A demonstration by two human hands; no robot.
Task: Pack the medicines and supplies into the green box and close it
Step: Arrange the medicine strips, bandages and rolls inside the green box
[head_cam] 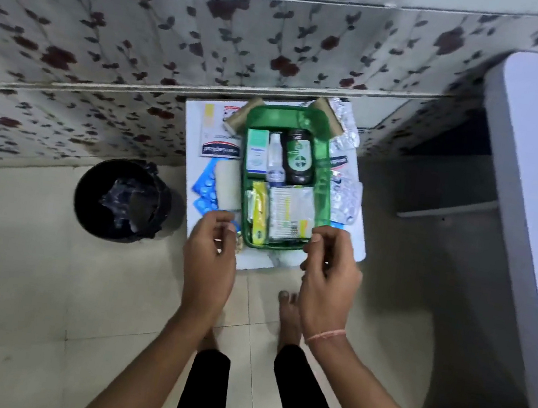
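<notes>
With blister strips and bandage rolls unpacked at the green box's 3 and 9 o'clock mid-bench, both hands, left and right, fingers loosely curled and empty at 6 o'clock, risk closing it prematurely.

One green box; two bottles
</notes>
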